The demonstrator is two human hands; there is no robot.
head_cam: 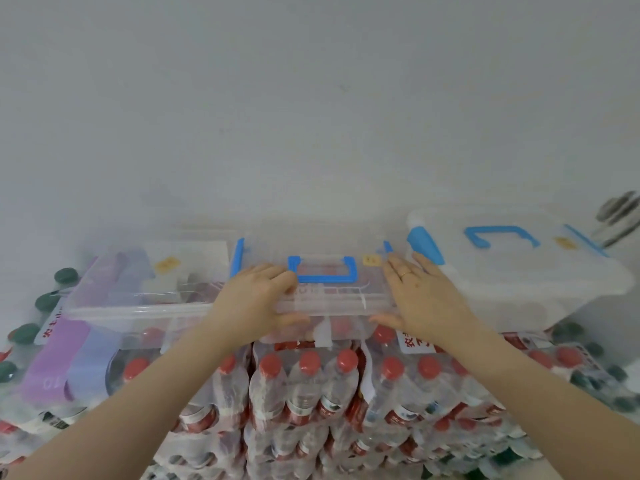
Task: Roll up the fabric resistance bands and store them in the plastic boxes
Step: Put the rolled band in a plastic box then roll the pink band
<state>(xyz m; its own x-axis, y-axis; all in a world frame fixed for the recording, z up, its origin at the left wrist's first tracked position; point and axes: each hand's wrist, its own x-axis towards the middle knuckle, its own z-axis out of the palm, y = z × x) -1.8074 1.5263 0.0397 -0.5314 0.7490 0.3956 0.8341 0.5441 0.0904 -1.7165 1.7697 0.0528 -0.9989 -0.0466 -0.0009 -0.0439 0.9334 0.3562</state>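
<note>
A clear plastic box [332, 301] with a blue handle and blue side latches sits in the middle, lid on, on top of packs of bottles. My left hand [256, 299] grips its left front corner, fingers curled over the lid and thumb under the rim. My right hand [426, 299] holds the right front corner, fingers flat on the lid and thumb under the rim. To the left stands an open clear box [138, 310]. A purple band [59, 358] and a paler lavender band [90, 355] hang out over its front edge.
A third box [519, 271], cloudy white with a blue handle, stands closed at the right. All boxes rest on shrink-wrapped packs of red-capped water bottles [311, 393]. Green-capped bottles [20, 334] flank the left side. A metal object [620, 216] is at far right against the white wall.
</note>
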